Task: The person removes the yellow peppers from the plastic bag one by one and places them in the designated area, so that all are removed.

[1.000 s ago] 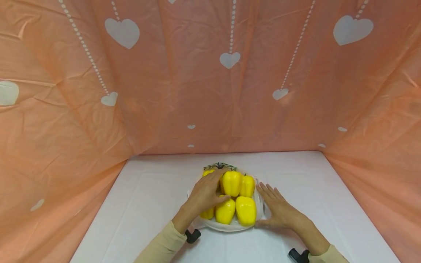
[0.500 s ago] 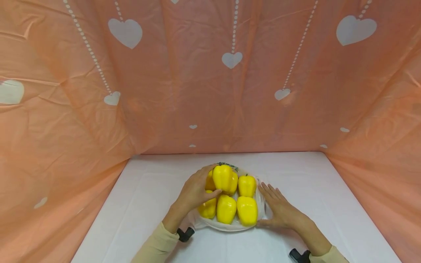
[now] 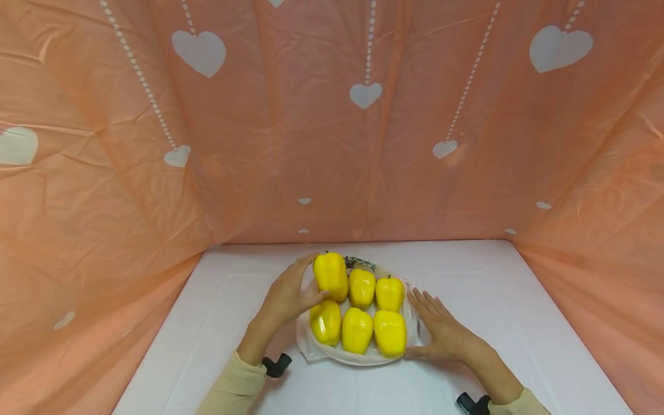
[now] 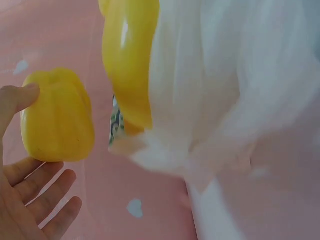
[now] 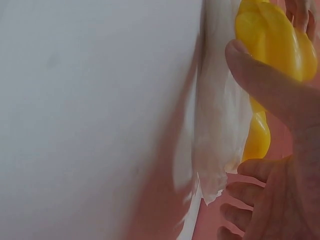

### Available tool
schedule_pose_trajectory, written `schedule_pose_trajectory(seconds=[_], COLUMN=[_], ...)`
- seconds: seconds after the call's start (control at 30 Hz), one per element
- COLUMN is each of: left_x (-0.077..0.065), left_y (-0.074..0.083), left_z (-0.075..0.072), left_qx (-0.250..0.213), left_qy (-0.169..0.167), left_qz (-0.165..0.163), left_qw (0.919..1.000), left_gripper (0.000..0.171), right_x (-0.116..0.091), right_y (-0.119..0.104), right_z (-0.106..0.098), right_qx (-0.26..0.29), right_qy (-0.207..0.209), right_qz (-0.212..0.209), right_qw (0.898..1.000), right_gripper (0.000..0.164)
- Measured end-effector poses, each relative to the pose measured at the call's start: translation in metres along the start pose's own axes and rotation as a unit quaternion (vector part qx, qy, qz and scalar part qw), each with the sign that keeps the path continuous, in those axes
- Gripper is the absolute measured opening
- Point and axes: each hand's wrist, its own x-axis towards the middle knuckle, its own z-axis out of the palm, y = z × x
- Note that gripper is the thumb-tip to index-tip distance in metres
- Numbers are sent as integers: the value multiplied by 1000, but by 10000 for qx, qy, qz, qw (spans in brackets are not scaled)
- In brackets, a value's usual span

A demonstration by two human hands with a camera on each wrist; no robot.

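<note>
In the head view my left hand grips a yellow bell pepper at the back left of a group of peppers. The left wrist view shows this bell pepper pinched between thumb and index finger, apart from the others. Other yellow bell peppers stand in rows: three at the front, including a middle one, and two at the back. They sit in a round holder with a thin white wrap about it. My right hand rests at the wrap's right side, fingers straight and spread.
A white-covered table lies beneath. Around it hangs an orange sheet with white hearts, at the back and both sides. A patterned dark-green piece shows behind the peppers. Black wrist mounts sit on both forearms.
My left hand has lifted a bell pepper from the back of the group and moved left with it. The back middle pepper now shows fully. My right hand has stayed put.
</note>
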Motion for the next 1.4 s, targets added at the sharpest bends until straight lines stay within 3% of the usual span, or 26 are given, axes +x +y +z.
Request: schedule_pose_trajectory(seconds=[0.4,0.7,1.23,1.4], left_x=[-6,-7,-6,-7], left_y=[-27,-51,-94,-102], left_z=[-19,-25,-22,-21], left_qx=[-61,-328,-128,-65], left_qy=[-42,-300,-495,-692], left_qz=[-295,-771,-615,-766], left_qw=[9995,9960,9968,9946], left_gripper=[90,88,85,87], right_x=[1,2,2,2], right_y=[-1,-1,-1,-1], right_z=[-1,-2,-3,-3], right_qx=[-58,-59,-40,-17], right_qy=[-49,-105,-176,-201], right_qz=[-12,22,12,49], right_qw=[10000,9999,9998,9998], right_gripper=[131,131,130,131])
